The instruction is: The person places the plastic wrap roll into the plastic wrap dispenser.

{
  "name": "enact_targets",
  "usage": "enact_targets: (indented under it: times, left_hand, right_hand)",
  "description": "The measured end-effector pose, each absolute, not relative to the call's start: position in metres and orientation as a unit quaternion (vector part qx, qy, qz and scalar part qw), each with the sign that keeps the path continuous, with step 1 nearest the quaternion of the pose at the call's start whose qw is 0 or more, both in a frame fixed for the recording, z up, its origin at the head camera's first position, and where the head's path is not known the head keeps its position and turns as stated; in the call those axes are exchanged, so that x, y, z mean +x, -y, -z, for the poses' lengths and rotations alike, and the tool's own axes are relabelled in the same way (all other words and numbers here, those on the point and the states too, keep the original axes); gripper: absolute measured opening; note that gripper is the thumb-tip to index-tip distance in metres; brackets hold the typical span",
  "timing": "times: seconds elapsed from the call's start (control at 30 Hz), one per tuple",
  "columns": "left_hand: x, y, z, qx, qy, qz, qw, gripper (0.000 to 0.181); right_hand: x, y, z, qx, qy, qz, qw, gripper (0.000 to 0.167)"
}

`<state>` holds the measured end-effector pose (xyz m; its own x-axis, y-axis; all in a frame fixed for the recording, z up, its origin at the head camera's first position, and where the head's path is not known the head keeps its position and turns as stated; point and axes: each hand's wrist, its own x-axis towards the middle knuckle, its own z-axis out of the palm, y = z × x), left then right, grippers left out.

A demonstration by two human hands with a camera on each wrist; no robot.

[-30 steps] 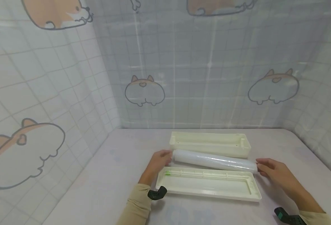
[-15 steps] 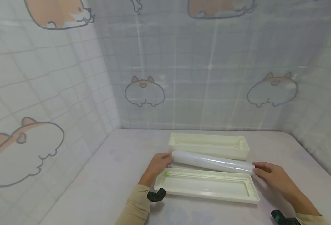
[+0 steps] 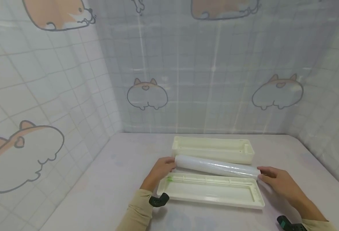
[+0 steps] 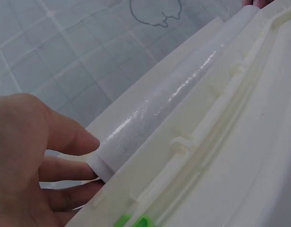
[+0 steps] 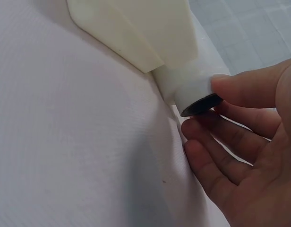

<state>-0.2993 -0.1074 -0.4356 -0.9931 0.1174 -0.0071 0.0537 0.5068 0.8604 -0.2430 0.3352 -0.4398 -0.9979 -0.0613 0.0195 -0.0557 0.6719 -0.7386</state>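
A roll of cling film (image 3: 215, 166), white and glossy, lies crosswise between two cream plastic parts in the head view. My left hand (image 3: 161, 168) holds its left end, the thumb on top in the left wrist view and the other fingers at the rim. At the right end my right hand (image 3: 280, 179) grips the roll's core (image 5: 195, 97) with the thumb on its edge and fingertips by the dark hollow opening. Behind the roll sits an open cream box (image 3: 212, 155). In front lies the cream lid (image 3: 210, 194), inner side up, with a slide-cutter rail and green slider (image 4: 131, 221).
The parts lie on a pale-covered table (image 3: 123, 154). A grey-white curtain (image 3: 210, 96) with dog drawings and a grid hangs behind and at both sides. Black wrist devices (image 3: 159, 200) are on both forearms.
Over the second, my right hand has shifted slightly left, closer onto the roll's end. The roll, box and lid sit a little lower in the view; the left hand stays at its end.
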Motion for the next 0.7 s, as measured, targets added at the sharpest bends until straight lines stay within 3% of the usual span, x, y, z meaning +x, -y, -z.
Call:
enact_targets:
  times: [0.27, 0.7]
  left_hand:
    - [-0.2990, 0.1115, 0.4391, 0.033, -0.847, -0.530, 0.020, 0.033]
    - [-0.3010, 0.1070, 0.4374, 0.008, -0.845, -0.535, -0.007, 0.028]
  right_hand:
    - [-0.2422, -0.3329, 0.4451, -0.032, -0.914, 0.403, -0.029, 0.062]
    - [-0.2428, -0.3345, 0.4446, -0.018, -0.907, 0.419, -0.030, 0.067]
